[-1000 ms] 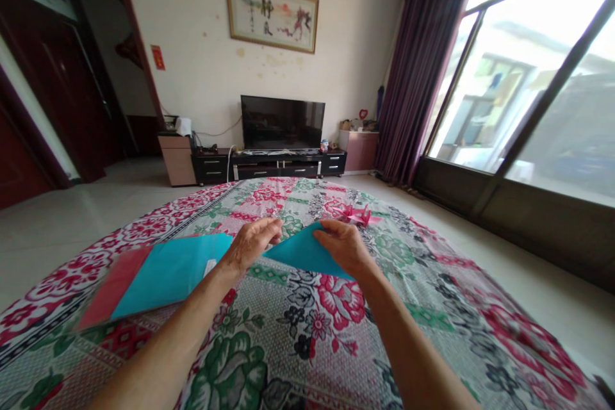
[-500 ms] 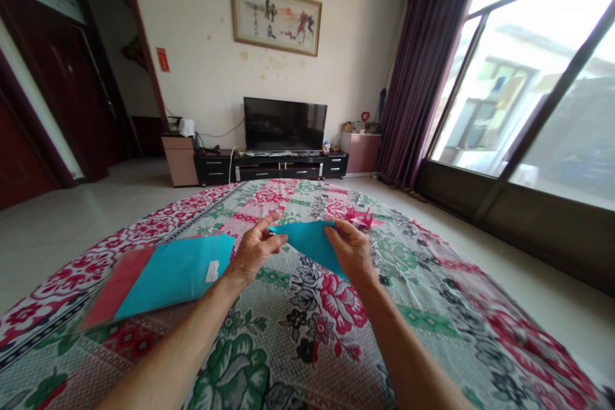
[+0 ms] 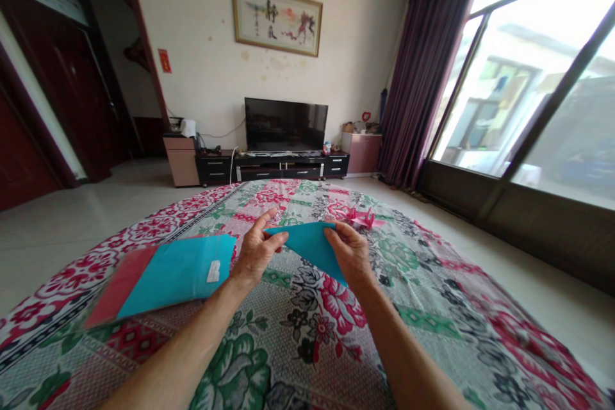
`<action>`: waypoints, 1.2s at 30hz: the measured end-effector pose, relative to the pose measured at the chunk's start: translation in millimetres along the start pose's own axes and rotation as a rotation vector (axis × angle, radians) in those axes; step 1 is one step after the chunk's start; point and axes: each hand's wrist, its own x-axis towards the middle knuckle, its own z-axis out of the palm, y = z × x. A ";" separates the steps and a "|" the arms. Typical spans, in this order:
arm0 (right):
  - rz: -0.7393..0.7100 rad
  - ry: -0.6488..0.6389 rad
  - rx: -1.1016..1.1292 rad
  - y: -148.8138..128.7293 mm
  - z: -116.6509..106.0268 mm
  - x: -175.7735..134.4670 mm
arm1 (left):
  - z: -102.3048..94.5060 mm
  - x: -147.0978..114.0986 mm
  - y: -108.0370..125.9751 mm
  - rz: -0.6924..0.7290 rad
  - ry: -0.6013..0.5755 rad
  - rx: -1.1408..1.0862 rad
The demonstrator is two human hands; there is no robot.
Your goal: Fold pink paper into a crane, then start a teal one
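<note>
A folded sheet of blue paper (image 3: 312,245) is stretched between my two hands, just above the patterned tablecloth. My left hand (image 3: 258,248) pinches its left corner between thumb and fingers, with the index finger raised. At the paper's right side, my right hand (image 3: 352,248) grips the upper edge, thumb in front. The paper narrows to a point on the left, and its lower right part passes behind my right hand. Left of my left hand lies a clear packet of blue and red paper (image 3: 175,272) with a small white label.
Pink folded paper pieces (image 3: 364,218) lie just beyond my right hand. The round table wears a flowered cloth (image 3: 269,346). Past it stand a television (image 3: 286,124) on a low cabinet and, at right, a curtain (image 3: 418,64) beside a large window.
My left hand has shifted slightly at the paper's left corner, and its index finger has lifted away. The right hand keeps its hold almost unmoved.
</note>
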 end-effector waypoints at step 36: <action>-0.029 0.033 -0.035 2.1 -2.0 0.8 | -3.3 8.3 -5.6 -0.098 0.162 -0.249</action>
